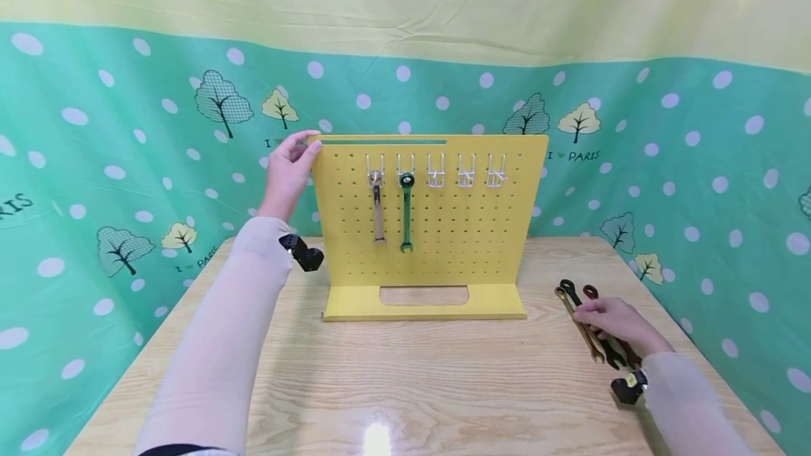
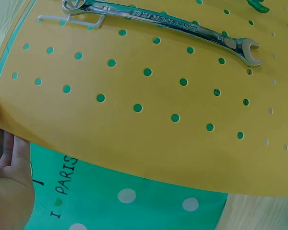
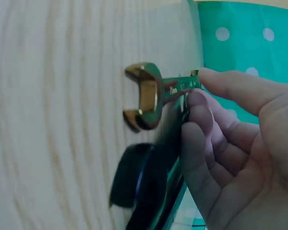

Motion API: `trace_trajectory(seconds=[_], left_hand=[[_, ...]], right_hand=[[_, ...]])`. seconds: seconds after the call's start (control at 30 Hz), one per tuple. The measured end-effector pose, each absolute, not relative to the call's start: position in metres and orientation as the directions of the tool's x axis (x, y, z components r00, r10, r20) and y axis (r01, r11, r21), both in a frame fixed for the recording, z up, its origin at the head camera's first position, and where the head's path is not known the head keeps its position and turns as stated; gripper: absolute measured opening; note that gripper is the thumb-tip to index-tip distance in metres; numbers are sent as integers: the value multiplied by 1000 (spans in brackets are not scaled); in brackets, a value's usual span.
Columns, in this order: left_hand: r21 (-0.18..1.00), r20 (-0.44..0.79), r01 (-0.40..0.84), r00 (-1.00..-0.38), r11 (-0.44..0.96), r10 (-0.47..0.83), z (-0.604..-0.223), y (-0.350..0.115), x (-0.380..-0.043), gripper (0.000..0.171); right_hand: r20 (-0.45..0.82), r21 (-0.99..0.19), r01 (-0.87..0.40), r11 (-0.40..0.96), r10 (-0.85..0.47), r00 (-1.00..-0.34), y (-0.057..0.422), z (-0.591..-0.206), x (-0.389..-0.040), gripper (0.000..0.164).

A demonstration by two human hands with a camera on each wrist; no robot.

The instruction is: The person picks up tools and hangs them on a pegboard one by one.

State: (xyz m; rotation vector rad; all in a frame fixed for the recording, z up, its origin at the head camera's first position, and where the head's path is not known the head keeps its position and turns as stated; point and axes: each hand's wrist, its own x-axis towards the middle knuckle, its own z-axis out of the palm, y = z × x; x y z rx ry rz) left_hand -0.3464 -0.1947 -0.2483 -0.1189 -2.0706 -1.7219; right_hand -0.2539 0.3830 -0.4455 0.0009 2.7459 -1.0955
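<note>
My left hand [image 1: 288, 173] grips the upper left corner of a yellow pegboard [image 1: 361, 262], thumb in front. On the board's white hooks hang a silver combination wrench [image 1: 378, 213] and a green combination wrench [image 1: 407, 217], open ends down. Over at the right of the table, my right hand [image 1: 617, 322] pinches a gold combination wrench [image 3: 156, 96] by its shank between thumb and fingers. Beside it on the table lie a black wrench [image 1: 614, 357] and a dark red wrench [image 1: 591, 292], both partly hidden by that hand.
Three more white hooks [image 1: 466, 171] line the board to the right of the green wrench. The board stands on its yellow base [image 1: 494, 302] on a wood-grain table [image 1: 405, 378]. A green dotted curtain [image 1: 405, 93] hangs behind and at both sides.
</note>
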Motion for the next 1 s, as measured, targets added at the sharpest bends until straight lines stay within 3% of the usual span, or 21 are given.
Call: trace_trajectory(seconds=[0.5,1.0], left_hand=[[914,386,340,-899,223,-208,-248,-196,-345,41],[912,388,338,-895,232,-219,-250,-195,-346,41]], right_hand=[[-176,-606,127,785,24,-984,371,-446,-257,33],[-175,-586,131,799,33,-984,372,-443,-257,43]])
